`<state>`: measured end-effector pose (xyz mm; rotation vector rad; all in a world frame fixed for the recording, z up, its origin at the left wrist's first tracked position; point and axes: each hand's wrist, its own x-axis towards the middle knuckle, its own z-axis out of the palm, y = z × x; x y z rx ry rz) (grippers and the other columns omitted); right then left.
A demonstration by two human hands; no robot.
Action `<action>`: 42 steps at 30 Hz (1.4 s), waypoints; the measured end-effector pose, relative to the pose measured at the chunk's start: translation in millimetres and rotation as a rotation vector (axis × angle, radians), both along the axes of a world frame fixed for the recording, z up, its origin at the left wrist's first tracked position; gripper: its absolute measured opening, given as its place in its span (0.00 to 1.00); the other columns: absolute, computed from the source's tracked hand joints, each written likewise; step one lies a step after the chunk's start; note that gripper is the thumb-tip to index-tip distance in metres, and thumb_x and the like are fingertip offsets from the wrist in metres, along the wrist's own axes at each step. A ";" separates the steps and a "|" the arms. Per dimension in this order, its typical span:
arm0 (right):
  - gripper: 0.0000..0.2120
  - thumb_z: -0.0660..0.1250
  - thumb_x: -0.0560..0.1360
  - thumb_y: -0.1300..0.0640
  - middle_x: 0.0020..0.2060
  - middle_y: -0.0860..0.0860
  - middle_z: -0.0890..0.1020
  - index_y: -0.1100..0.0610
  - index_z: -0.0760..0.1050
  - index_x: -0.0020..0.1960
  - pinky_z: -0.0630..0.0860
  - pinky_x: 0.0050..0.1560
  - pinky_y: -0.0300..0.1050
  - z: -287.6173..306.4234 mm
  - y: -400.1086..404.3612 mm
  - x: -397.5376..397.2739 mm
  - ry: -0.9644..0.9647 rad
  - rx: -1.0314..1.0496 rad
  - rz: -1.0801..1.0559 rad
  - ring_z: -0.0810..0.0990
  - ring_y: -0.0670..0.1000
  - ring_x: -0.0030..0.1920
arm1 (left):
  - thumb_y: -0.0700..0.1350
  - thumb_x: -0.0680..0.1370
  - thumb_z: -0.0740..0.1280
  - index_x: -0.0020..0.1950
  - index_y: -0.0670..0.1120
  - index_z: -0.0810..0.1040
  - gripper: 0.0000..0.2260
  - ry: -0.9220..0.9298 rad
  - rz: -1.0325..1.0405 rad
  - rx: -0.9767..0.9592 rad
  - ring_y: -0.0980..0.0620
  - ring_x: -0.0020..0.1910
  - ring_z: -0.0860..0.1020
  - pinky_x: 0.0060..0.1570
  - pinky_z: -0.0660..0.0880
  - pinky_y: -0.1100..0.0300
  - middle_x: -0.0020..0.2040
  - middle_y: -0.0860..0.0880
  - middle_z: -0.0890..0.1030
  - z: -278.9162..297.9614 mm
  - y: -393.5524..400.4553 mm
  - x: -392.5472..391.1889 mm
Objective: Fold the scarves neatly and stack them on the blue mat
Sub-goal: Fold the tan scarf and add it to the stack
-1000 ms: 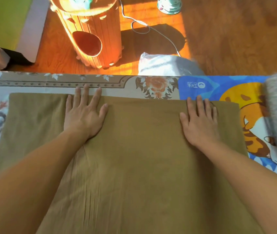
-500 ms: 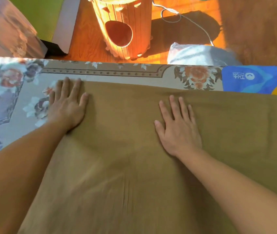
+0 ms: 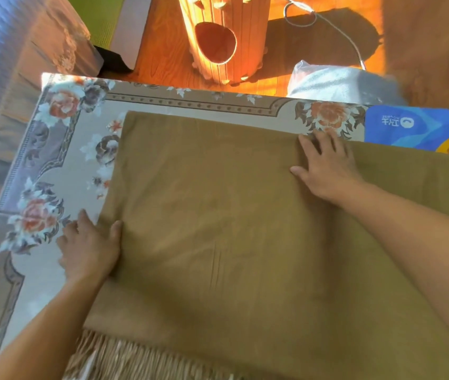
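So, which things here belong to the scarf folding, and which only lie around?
For the job: brown scarf, blue mat, left hand, right hand.
Lying about: floral rug, wooden barrel, white cable, grey bundle.

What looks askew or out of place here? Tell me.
The olive scarf lies mostly on the floral rug, with only its right end over the blue mat. Its far edge slants, with a small step near the right hand. The left hand rests at its left edge. Nothing looks damaged.
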<state>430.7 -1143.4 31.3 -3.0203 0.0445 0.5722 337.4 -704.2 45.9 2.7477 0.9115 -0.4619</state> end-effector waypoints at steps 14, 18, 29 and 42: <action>0.39 0.69 0.69 0.29 0.61 0.56 0.78 0.53 0.64 0.69 0.65 0.65 0.58 23.6 -30.4 14.1 0.047 -0.078 0.006 0.76 0.60 0.61 | 0.43 0.74 0.77 0.54 0.39 0.83 0.12 0.434 -0.051 -0.059 0.40 0.50 0.77 0.55 0.75 0.50 0.53 0.37 0.81 16.7 84.8 30.7; 0.25 0.72 0.73 0.38 0.54 0.55 0.80 0.53 0.69 0.59 0.75 0.53 0.52 31.4 -23.4 3.8 0.227 -0.004 -0.010 0.77 0.59 0.50 | 0.45 0.58 0.73 0.48 0.40 0.83 0.20 0.307 -0.137 0.274 0.33 0.48 0.80 0.56 0.79 0.41 0.45 0.34 0.79 -73.8 213.3 113.2; 0.32 0.76 0.64 0.38 0.55 0.52 0.84 0.56 0.80 0.60 0.76 0.52 0.42 31.8 -41.6 -255.6 0.792 0.139 -0.594 0.82 0.52 0.52 | 0.54 0.80 0.64 0.82 0.53 0.54 0.33 -0.225 -0.559 -0.309 0.39 0.81 0.49 0.79 0.51 0.43 0.81 0.38 0.51 -0.3 -137.0 61.7; 0.32 0.78 0.62 0.42 0.50 0.55 0.84 0.58 0.78 0.60 0.80 0.52 0.51 5.2 -74.0 -42.2 0.044 0.693 -1.110 0.83 0.56 0.48 | 0.51 0.84 0.58 0.82 0.46 0.54 0.28 -0.212 -0.726 -0.059 0.39 0.80 0.54 0.77 0.56 0.40 0.82 0.41 0.57 -28.8 -88.9 99.4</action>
